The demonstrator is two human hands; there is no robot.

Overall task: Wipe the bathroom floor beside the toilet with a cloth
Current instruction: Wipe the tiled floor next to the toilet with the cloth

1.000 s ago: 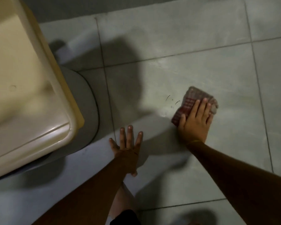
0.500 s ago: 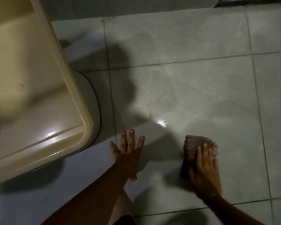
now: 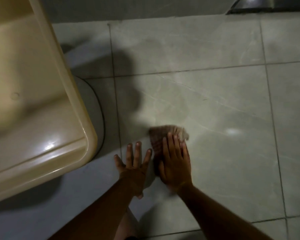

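A brownish checked cloth (image 3: 160, 135) lies flat on the grey tiled floor (image 3: 215, 94), blurred by motion. My right hand (image 3: 176, 163) presses down on it with fingers together, covering its near part. My left hand (image 3: 133, 166) rests flat on the floor just to the left of it, fingers spread, holding nothing. The beige toilet (image 3: 33, 101) fills the left of the view, its rounded base (image 3: 93, 108) close to my left hand.
A grey wall strip runs along the top, with a dark metal threshold (image 3: 267, 6) at the top right. Grout lines cross the tiles. Shadows of my arms fall on the floor by the toilet base. My knee (image 3: 126, 227) shows at the bottom.
My right hand has slid the cloth towards me and then left, from the far right tile to right beside my left hand. The left hand has stayed planted.
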